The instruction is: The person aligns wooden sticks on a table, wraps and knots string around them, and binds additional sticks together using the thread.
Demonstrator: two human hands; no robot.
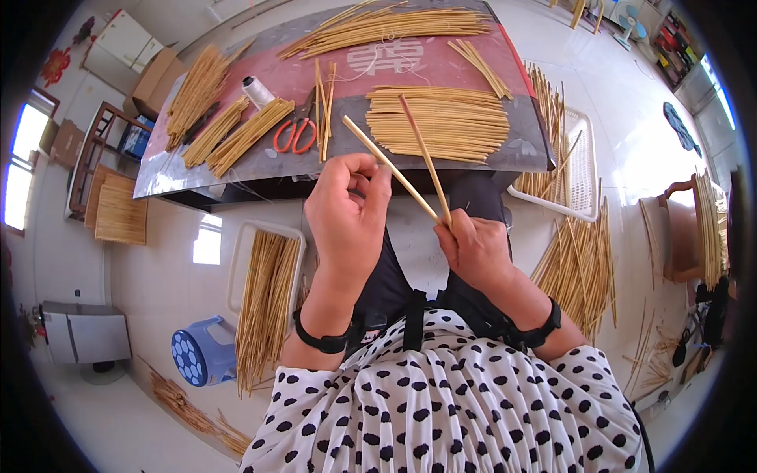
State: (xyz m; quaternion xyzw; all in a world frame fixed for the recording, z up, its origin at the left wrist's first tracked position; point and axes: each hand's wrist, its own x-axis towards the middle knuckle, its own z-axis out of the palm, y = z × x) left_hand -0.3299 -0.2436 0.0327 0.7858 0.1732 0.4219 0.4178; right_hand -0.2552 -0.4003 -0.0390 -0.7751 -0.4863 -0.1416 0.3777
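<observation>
In front of my lap, my right hand is closed around the lower ends of two straw stalks. One is a pale stalk slanting up to the left; the other is a darker stalk with a reddish upper end, and the two spread apart in a V. My left hand has its fingers curled, thumb and forefinger pinched at the pale stalk's middle. Beyond the hands, a flat row of trimmed stalks lies on the table, with red-handled scissors to its left.
A thread spool and tied stalk bundles lie on the table's left. More stalks lie at its back. Straw-filled white baskets stand on the floor, one basket at right. A blue stool stands at left.
</observation>
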